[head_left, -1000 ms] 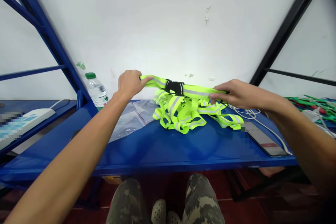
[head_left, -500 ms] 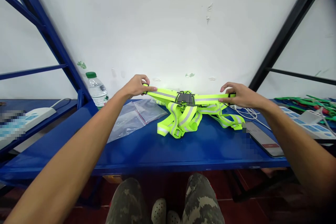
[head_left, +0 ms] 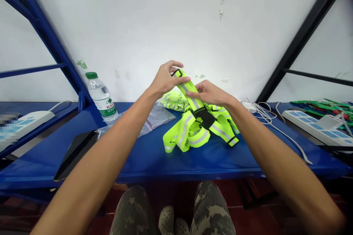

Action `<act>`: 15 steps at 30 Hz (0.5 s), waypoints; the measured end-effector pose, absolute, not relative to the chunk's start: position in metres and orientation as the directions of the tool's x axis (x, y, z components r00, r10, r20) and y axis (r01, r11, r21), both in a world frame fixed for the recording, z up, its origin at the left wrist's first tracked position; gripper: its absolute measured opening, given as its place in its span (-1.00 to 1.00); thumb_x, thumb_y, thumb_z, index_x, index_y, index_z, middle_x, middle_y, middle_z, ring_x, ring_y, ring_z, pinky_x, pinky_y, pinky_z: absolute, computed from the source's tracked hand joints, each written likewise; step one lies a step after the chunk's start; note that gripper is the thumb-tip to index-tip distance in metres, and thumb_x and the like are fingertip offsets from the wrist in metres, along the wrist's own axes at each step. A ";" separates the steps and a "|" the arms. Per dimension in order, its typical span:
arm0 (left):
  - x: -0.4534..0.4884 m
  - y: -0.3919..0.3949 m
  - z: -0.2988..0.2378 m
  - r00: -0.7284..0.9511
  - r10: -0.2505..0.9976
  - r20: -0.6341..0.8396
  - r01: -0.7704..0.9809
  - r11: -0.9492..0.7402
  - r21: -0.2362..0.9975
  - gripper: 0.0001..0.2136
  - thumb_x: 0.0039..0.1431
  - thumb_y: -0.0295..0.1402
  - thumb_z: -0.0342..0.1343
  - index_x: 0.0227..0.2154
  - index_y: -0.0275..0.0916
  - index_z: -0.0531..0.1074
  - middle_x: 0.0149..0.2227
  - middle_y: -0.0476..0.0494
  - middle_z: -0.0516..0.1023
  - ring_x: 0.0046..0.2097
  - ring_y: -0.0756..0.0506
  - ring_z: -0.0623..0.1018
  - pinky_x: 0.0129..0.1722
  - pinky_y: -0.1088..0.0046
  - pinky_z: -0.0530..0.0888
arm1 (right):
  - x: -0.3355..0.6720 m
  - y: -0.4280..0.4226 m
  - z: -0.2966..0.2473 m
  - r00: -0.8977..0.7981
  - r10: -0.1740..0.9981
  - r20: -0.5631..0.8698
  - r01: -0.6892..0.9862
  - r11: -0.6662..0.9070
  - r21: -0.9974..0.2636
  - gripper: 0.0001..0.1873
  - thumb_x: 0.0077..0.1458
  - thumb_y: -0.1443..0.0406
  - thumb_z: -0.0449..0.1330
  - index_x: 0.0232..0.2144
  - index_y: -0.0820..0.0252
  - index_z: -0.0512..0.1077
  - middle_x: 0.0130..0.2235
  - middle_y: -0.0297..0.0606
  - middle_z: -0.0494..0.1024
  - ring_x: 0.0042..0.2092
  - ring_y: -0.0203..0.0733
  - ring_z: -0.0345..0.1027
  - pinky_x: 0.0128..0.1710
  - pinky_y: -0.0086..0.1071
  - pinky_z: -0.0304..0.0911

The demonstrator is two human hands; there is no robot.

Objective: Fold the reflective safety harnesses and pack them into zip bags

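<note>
A neon-yellow reflective vest made of straps (head_left: 197, 137) lies partly on the blue table, its grey stripes showing. My left hand (head_left: 169, 77) pinches the raised end of one strap, near its black slider buckle (head_left: 177, 73). Lower on that same strap, my right hand (head_left: 208, 92) grips it between thumb and fingers. A black square patch (head_left: 204, 117) joins the straps just below my right hand. One strap end with a black slider (head_left: 233, 141) hangs down to the right. Behind, more folded neon straps (head_left: 173, 100) lie near the wall.
Clear plastic bags (head_left: 157, 119) lie left of the vest, by a water bottle (head_left: 102, 97). A dark flat device (head_left: 75, 152) rests under my left forearm. White cables (head_left: 264, 114) and a power strip (head_left: 317, 128) are at right. The blue table (head_left: 154, 165) backs onto a wall.
Both hands have come together; the strap stretched level between them now slants upward to the left. My right hand has left the far strap end. A dark flat device now shows at left, none at right.
</note>
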State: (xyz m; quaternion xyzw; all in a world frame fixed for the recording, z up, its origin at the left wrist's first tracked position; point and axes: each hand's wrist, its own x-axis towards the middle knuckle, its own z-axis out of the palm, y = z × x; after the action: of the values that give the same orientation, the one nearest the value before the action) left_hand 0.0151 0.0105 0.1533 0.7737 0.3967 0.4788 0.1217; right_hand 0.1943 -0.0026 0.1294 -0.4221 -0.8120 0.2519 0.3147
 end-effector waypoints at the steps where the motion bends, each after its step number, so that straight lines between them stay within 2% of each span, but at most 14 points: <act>1: 0.019 0.003 0.151 0.150 0.718 0.679 0.560 -0.628 0.540 -0.59 0.05 -0.22 0.25 -0.04 -0.20 0.37 -0.09 -0.20 0.47 -0.06 -0.17 0.46 -0.13 0.26 0.41 | 0.192 0.002 0.132 -0.351 0.875 0.333 0.502 0.476 -0.722 -0.66 0.04 0.09 0.24 -0.57 0.22 0.36 -0.63 -0.45 0.20 -0.57 -0.38 0.05 -0.56 -0.43 0.01; 3: 0.031 -0.013 0.141 0.060 0.678 0.733 0.644 -0.587 0.491 -0.66 0.20 -0.21 0.12 0.00 -0.17 0.33 -0.06 -0.23 0.47 -0.02 -0.18 0.45 -0.10 0.24 0.40 | 0.188 0.013 0.136 -0.109 0.916 0.386 0.390 0.397 -0.831 -0.73 0.05 0.21 0.22 -0.59 0.20 0.32 -0.64 -0.47 0.13 -0.59 -0.41 -0.02 -0.59 -0.44 -0.03; 5: 0.045 -0.026 0.126 0.119 0.694 0.710 0.668 -0.585 0.460 -0.72 0.27 -0.16 0.01 -0.05 -0.18 0.33 -0.14 -0.21 0.49 -0.09 -0.17 0.48 -0.12 0.23 0.41 | 0.186 0.021 0.140 0.111 0.922 0.372 0.240 0.338 -0.910 -0.79 0.02 0.33 0.18 -0.60 0.18 0.26 -0.62 -0.47 0.12 -0.59 -0.40 0.03 -0.60 -0.44 0.05; 7: 0.054 -0.033 0.111 0.208 0.753 0.624 0.694 -0.563 0.449 -0.68 0.24 -0.03 0.02 -0.16 -0.18 0.35 -0.24 -0.21 0.51 -0.16 -0.19 0.50 -0.17 0.22 0.42 | 0.186 0.024 0.143 0.237 0.916 0.323 0.092 0.310 -0.946 -0.81 -0.04 0.39 0.16 -0.58 0.15 0.20 -0.59 -0.43 0.18 -0.56 -0.36 0.14 -0.56 -0.41 0.19; 9: 0.057 -0.033 0.099 0.208 0.779 0.591 0.743 -0.519 0.423 -0.54 0.12 0.10 0.08 -0.15 -0.21 0.33 -0.19 -0.27 0.51 -0.11 -0.25 0.50 -0.15 0.17 0.43 | 0.189 0.023 0.146 0.284 0.914 0.288 -0.039 0.311 -0.950 -0.83 -0.11 0.41 0.15 -0.53 0.14 0.19 -0.55 -0.38 0.27 -0.49 -0.30 0.26 -0.48 -0.35 0.32; 11: 0.057 -0.031 0.093 0.177 0.783 0.596 0.786 -0.477 0.393 -0.43 0.05 0.14 0.11 -0.08 -0.24 0.29 -0.08 -0.35 0.48 -0.03 -0.31 0.47 -0.10 0.14 0.42 | 0.194 0.020 0.147 0.295 0.914 0.277 -0.132 0.326 -0.936 -0.81 -0.17 0.41 0.16 -0.47 0.12 0.20 -0.49 -0.34 0.33 -0.41 -0.25 0.34 -0.40 -0.31 0.41; 13: 0.057 -0.029 0.089 0.182 0.787 0.590 0.814 -0.457 0.358 -0.42 0.06 0.07 0.13 -0.01 -0.27 0.26 -0.03 -0.39 0.45 0.00 -0.32 0.46 -0.07 0.13 0.41 | 0.200 0.016 0.147 0.284 0.913 0.293 -0.168 0.348 -0.922 -0.77 -0.21 0.38 0.17 -0.46 0.10 0.17 -0.47 -0.33 0.34 -0.34 -0.22 0.37 -0.32 -0.28 0.45; 15: 0.061 -0.028 0.086 0.204 0.793 0.574 0.829 -0.451 0.330 -0.47 0.09 -0.05 0.13 0.02 -0.30 0.26 -0.03 -0.40 0.45 0.01 -0.33 0.45 -0.04 0.12 0.41 | 0.206 0.014 0.147 0.205 0.907 0.369 -0.094 0.393 -0.915 -0.76 -0.21 0.34 0.17 -0.47 0.09 0.14 -0.44 -0.30 0.34 -0.28 -0.18 0.39 -0.25 -0.24 0.48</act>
State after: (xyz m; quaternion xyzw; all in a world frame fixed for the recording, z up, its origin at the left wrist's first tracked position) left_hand 0.0606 -0.0282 0.0861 0.7753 0.5231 0.3530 -0.0256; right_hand 0.2060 0.0139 0.1472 -0.4018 -0.5054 0.3766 0.6643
